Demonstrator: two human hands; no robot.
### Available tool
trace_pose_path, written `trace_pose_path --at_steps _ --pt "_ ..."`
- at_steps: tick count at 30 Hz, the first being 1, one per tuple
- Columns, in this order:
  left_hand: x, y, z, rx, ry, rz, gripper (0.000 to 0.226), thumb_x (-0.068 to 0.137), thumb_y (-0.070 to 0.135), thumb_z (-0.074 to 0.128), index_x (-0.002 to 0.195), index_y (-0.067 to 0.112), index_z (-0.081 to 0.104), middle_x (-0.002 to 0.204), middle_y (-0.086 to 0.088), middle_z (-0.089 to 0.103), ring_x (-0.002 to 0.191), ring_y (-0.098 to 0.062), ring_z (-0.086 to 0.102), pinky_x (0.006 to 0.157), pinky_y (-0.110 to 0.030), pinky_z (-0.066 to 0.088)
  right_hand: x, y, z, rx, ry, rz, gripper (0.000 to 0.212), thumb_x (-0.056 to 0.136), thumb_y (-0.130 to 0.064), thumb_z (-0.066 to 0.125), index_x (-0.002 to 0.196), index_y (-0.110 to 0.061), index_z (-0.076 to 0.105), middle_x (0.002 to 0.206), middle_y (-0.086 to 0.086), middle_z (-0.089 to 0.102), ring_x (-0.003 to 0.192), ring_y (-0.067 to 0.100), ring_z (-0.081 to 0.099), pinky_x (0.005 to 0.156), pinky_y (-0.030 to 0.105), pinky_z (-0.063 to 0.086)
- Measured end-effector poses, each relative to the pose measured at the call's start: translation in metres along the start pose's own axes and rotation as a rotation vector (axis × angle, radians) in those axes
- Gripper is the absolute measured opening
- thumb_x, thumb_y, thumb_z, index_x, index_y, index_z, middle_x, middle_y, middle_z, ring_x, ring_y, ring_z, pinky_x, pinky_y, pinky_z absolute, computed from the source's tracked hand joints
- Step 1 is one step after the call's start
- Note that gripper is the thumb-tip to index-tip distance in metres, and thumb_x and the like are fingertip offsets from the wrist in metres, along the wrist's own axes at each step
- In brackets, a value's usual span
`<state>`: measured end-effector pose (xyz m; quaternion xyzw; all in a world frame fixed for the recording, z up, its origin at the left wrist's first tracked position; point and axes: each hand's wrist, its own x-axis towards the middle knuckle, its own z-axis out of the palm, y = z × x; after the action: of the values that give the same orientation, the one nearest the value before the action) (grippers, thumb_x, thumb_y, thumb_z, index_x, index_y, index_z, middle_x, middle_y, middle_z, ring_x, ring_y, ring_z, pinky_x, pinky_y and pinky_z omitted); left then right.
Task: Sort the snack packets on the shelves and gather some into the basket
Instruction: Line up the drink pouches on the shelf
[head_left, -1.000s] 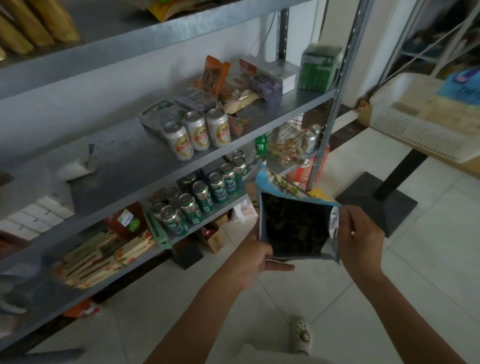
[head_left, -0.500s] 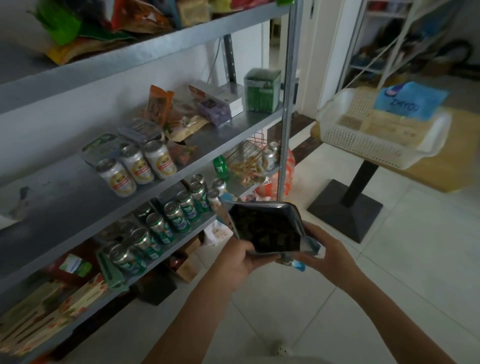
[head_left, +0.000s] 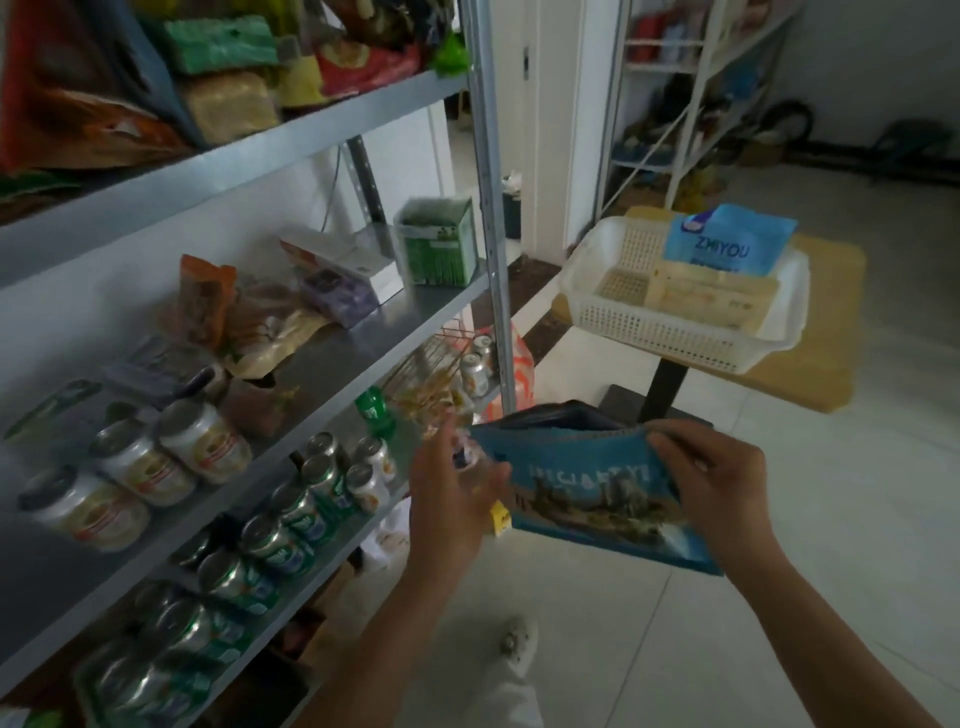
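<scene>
Blue glossy foil snack packet (head_left: 597, 499) mid-air, short of white perforated plastic basket (head_left: 675, 343); R hand (head_left: 722, 483) grip pinching top edge, L hand (head_left: 457, 499) grip spread at its end, so prob. slip or spill, mouth seemingly open.

Dim indoor light, motion blur on the cans (head_left: 280, 535) (worst lower left), edges bowed.

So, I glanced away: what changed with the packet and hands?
The packet has turned over: dark back then, blue printed front now. The right hand still grips it; the left hand has loosened, fingers straight at its edge. The basket looks unchanged.
</scene>
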<state>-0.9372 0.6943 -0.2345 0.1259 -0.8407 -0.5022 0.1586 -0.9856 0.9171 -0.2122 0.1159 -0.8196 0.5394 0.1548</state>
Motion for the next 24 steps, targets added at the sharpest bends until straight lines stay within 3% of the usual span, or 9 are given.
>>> trace_pose_path --at_steps 1,3,6,8,13,18,22,24 --pt "0.016 -0.001 0.002 0.005 -0.027 0.158 0.066 0.082 0.049 0.067 0.137 0.020 0.046 0.128 0.011 0.046 0.123 -0.011 0.045 0.095 -0.023 0.042 0.010 0.003 0.003 -0.068 -0.008 -0.069 0.008 0.086 -0.005 0.065 0.088 -0.004 0.072 0.085 -0.002 0.068 0.079 -0.004 0.062 0.066 0.006 0.049" --pt "0.049 0.013 0.008 -0.011 -0.182 0.363 0.061 0.083 0.048 0.063 0.137 0.022 0.049 0.129 0.014 0.045 0.125 -0.007 0.040 0.102 -0.019 0.034 0.030 0.005 0.011 -0.153 -0.026 -0.164 0.016 0.084 -0.013 0.063 0.086 -0.002 0.074 0.087 0.002 0.069 0.084 0.004 0.061 0.074 0.007 0.048" --pt "0.094 0.043 0.021 -0.005 -0.328 0.548 0.039 0.084 0.034 0.068 0.120 0.018 0.065 0.111 0.012 0.059 0.109 -0.003 0.049 0.096 -0.015 0.036 0.060 0.000 0.027 -0.159 -0.013 -0.226 0.029 0.085 -0.025 0.056 0.085 -0.003 0.074 0.086 -0.001 0.069 0.085 0.009 0.062 0.079 0.006 0.046" --pt "0.122 0.052 0.030 -0.001 -0.343 0.615 0.028 0.084 0.028 0.069 0.107 0.014 0.071 0.101 0.004 0.067 0.098 -0.008 0.055 0.089 -0.022 0.042 0.080 -0.002 0.037 -0.139 -0.008 -0.226 0.032 0.085 -0.028 0.054 0.085 -0.003 0.074 0.085 0.000 0.069 0.083 0.009 0.062 0.076 0.006 0.046" --pt "0.181 0.055 0.049 -0.030 -0.396 0.679 0.006 0.083 0.014 0.070 0.087 0.010 0.071 0.083 -0.001 0.066 0.079 -0.012 0.059 0.070 -0.035 0.051 0.118 0.003 0.057 -0.123 0.081 -0.088 0.018 0.080 -0.015 0.060 0.087 -0.006 0.074 0.085 0.001 0.071 0.082 0.008 0.063 0.072 0.008 0.048" --pt "0.215 0.056 0.071 -0.017 -0.448 0.709 0.007 0.082 0.015 0.068 0.080 0.009 0.066 0.078 0.000 0.062 0.073 -0.015 0.056 0.063 -0.039 0.051 0.142 0.005 0.065 -0.119 0.116 0.014 0.013 0.079 -0.003 0.073 0.085 -0.015 0.071 0.083 -0.007 0.070 0.080 0.009 0.065 0.074 0.020 0.055" --pt "0.233 0.065 0.087 -0.116 -0.580 0.647 0.009 0.085 0.019 0.065 0.085 0.010 0.065 0.082 0.001 0.061 0.078 -0.015 0.058 0.070 -0.039 0.052 0.161 0.008 0.064 -0.228 0.210 0.064 0.019 0.081 -0.001 0.070 0.078 -0.019 0.065 0.075 -0.009 0.065 0.073 0.010 0.063 0.068 0.022 0.052" --pt "0.247 0.069 0.092 -0.137 -0.666 0.615 0.017 0.085 0.024 0.065 0.096 0.012 0.068 0.090 0.000 0.063 0.086 -0.016 0.061 0.077 -0.037 0.053 0.172 0.012 0.060 -0.271 0.233 0.096 0.016 0.083 -0.005 0.069 0.079 -0.020 0.063 0.076 -0.010 0.064 0.076 0.010 0.063 0.066 0.016 0.050"
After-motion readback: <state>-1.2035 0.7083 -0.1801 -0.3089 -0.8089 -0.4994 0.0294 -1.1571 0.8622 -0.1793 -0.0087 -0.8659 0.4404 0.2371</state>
